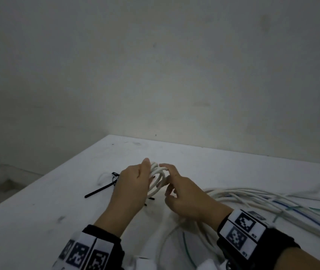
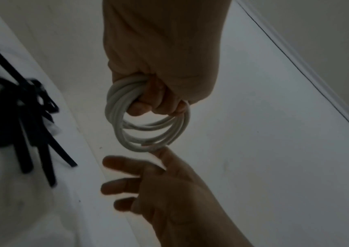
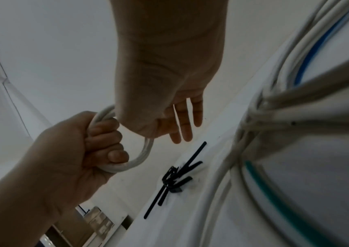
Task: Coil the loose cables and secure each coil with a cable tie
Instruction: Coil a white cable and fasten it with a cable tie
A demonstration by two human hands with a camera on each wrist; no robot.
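My L hand (image 1: 130,185) grips white cable coil (image 2: 148,127) above table (image 1: 38,211). R hand (image 1: 186,195) fingers spread, one fingertip touching coil's rim. Black cable ties (image 3: 175,178) lie on table near hands; loose cables (image 1: 272,201) to my right.

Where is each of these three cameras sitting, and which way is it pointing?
Head: worn on the head, facing forward and down over the table; both hands and wristbands show.
Left wrist: looks along the left hand, which grips the white coil.
Right wrist: looks along the right hand, fingers open.
Shared: the coil, both hands and the black cable ties appear in all three.
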